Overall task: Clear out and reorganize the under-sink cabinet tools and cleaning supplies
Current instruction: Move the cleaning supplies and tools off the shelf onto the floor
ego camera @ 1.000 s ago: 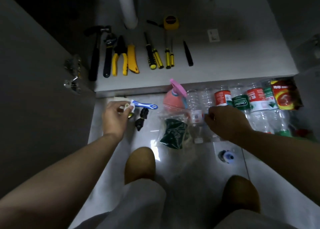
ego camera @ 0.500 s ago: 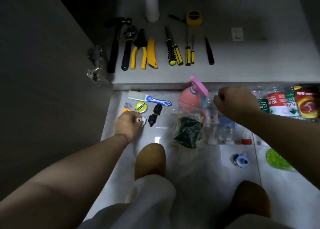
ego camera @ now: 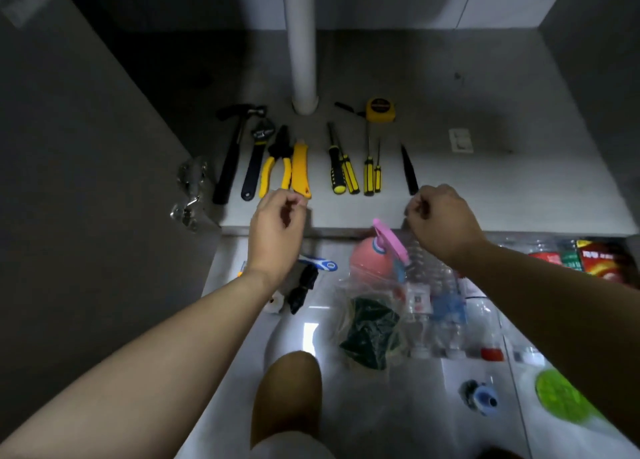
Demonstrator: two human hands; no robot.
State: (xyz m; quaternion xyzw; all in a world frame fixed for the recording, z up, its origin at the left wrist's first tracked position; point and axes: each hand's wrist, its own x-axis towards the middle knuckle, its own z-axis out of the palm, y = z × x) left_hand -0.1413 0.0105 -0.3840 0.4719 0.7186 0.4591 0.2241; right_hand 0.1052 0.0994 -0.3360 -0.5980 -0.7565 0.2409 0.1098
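Since half a second ago both hands have gone up from the tiled floor (ego camera: 363, 406) to the front edge of the cabinet floor (ego camera: 502, 195). The left hand (ego camera: 277, 226) has let go of the small white piece (ego camera: 276, 304), which lies on the tiles beside a small black part (ego camera: 303, 288).

The left hand now has its fingers curled towards the thumb, and nothing is visible between them. Its fingertips are just beside the butt end of the yellow utility knife (ego camera: 300, 167); I cannot tell if they touch it. The right hand (ego camera: 440, 219) is closed like a fist and is seen from the back, so I cannot tell if it holds something. It is near the lower end of a thin black tool (ego camera: 409, 174).

The tools lie in a row on the cabinet floor, in front of the white drain pipe (ego camera: 301, 42). From the left they are:
- a hammer (ego camera: 235, 146)
- an adjustable wrench (ego camera: 258, 157)
- yellow-handled pliers (ego camera: 277, 160)
- the knife
- four yellow-and-black screwdrivers (ego camera: 337, 167)
- the black tool

A yellow tape measure (ego camera: 380, 110) lies behind the screwdrivers.

On the tiles, below the cabinet edge, are:
- a blue-and-white handle (ego camera: 318, 262)
- a pink spray bottle (ego camera: 372, 261)
- a clear plastic bag (ego camera: 372, 334) with something dark green inside
- several clear plastic bottles (ego camera: 446, 306) lying down
- a red packet (ego camera: 606, 261) at the far right
- a green round thing (ego camera: 561, 399) near the right edge
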